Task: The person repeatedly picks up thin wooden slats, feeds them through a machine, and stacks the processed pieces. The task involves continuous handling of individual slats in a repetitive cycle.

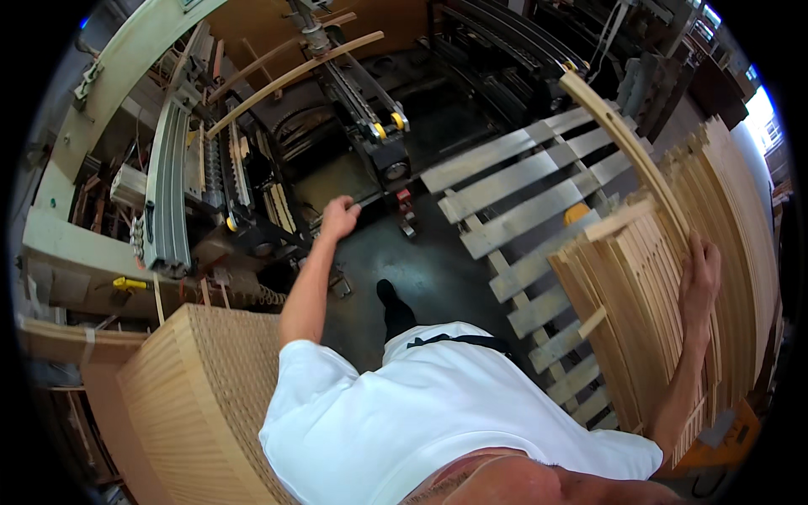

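The curved slats (673, 278) are showing pale honey wood with fine straight grain lines. Left of them, the pallet (513, 181) is looking weathered grey-white. Further left of the slats, the machine (362, 109) is standing black with yellow knobs, and its guard frame (126, 59) is wearing cream paint. The ribbed stack (194, 396) is showing tan stripes. The shirt (421, 421) is gleaming white.

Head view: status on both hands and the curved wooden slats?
Left hand on dark machine rail, grip unclear. Right hand flat on stack of curved pale wooden slats, one slat sticking up. Grey wooden pallet between them.
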